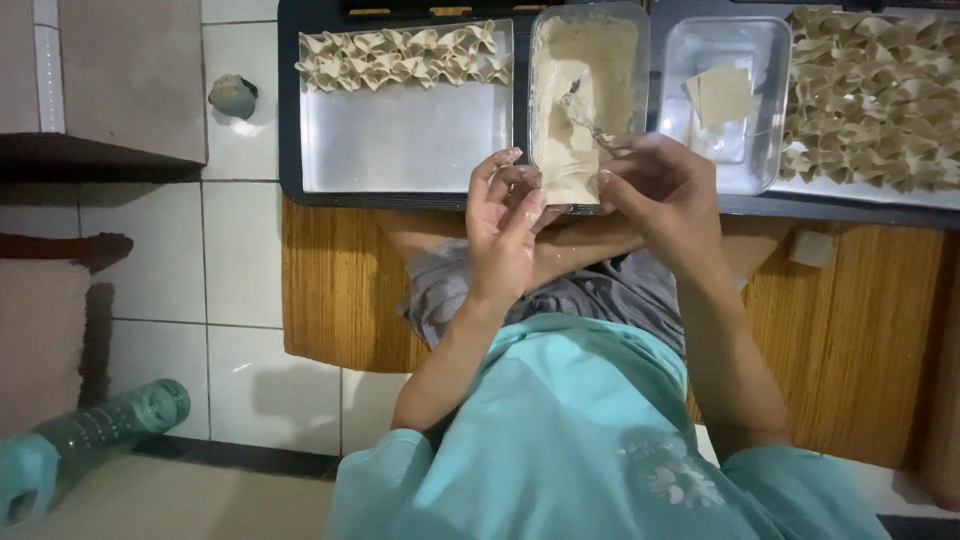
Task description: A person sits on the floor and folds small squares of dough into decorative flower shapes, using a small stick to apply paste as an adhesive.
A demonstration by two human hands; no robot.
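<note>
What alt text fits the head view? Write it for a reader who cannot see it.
Two hands, left hand and right hand, meet above a tub of pale filling with a spoon in it. A tray with one row of folded dumplings lies left, a tub of square wrappers right.

Folded dumpling rows (400,57): pale cream, on a silvery-white rectangular metal tray (400,140)
Filling in the clear plastic tub (585,90): beige paste
Square wrapper sheets (720,95): pale yellow, in a clear container
Long low table (290,120): black
Woven floor mat (335,290): golden brown, fine vertical stripes
Floor tiles (240,270): off-white, grey grout lines
Shirt (580,440): teal, faint white flower print
Plastic bottle (90,430): translucent green
</note>
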